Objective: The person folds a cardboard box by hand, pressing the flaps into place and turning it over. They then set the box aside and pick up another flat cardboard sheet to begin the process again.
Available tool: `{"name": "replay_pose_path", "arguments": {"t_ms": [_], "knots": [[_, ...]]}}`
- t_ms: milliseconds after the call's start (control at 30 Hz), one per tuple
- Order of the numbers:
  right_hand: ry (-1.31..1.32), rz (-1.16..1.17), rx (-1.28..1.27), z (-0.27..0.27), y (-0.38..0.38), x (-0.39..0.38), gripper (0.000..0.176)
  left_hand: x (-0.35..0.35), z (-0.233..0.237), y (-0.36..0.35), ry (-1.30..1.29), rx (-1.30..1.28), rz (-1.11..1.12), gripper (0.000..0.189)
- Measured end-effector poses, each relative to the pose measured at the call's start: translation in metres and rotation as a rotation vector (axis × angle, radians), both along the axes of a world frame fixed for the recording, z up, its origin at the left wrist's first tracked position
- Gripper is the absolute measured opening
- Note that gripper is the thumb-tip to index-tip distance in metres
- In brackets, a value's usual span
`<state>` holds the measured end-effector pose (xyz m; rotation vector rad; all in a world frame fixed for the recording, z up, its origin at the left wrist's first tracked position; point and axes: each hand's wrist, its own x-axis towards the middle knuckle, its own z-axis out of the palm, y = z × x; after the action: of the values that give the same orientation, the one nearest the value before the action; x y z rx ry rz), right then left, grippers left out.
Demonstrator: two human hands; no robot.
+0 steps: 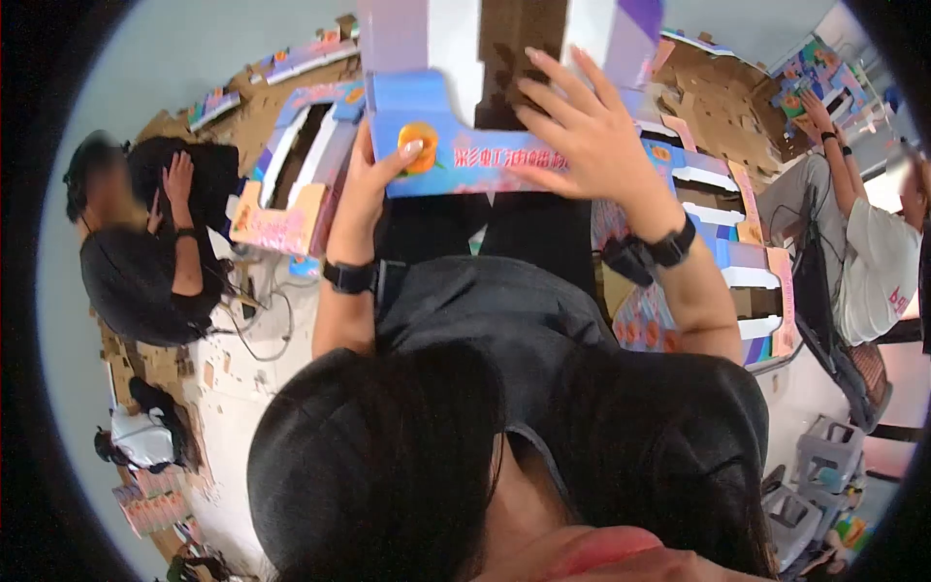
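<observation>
A blue and purple printed cardboard box [465,177] with a peach picture and red lettering is held up in front of me, its brown inside showing between white flaps. My left hand [373,179] grips its front left corner, the thumb pressed on the printed panel beside the peach. Over the right part of the box lies my right hand [582,126], its fingers spread and the fingertips above the brown opening. Both wrists carry black bands.
A similar box [281,218] stands to the left, and several more boxes [742,291] are stacked at the right. People [145,242] sit on the left; another person [878,252] works at the right. Loose cables [276,325] trail on the left floor, and grey stools [829,451] stand lower right.
</observation>
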<state>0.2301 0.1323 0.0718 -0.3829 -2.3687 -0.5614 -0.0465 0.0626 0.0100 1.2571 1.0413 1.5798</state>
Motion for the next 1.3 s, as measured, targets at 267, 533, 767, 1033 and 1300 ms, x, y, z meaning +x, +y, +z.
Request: {"name": "replay_pose_path", "arguments": {"t_ms": [267, 533, 767, 1033, 1300], "knots": [[0.054, -0.042, 0.161, 0.001, 0.013, -0.003, 0.044, -0.015, 0.005, 0.031, 0.144, 0.131, 0.014, 0.063], [-0.024, -0.315, 0.020, 0.017, 0.068, 0.062, 0.024, -0.016, 0.020, 0.039, 0.131, 0.334, -0.079, 0.053], [0.087, -0.681, 0.000, -0.033, 0.213, 0.129, 0.043, -0.038, 0.000, 0.047, 0.604, 0.242, -0.134, 0.026], [0.077, -1.110, -0.461, -0.155, 0.362, 0.169, 0.074, -0.035, -0.009, 0.072, 0.709, 0.076, -0.082, 0.022], [-0.214, -1.401, -0.711, -0.319, 0.419, 0.202, 0.081, -0.016, 0.000, 0.096, 1.022, -0.034, -0.121, 0.032]]}}
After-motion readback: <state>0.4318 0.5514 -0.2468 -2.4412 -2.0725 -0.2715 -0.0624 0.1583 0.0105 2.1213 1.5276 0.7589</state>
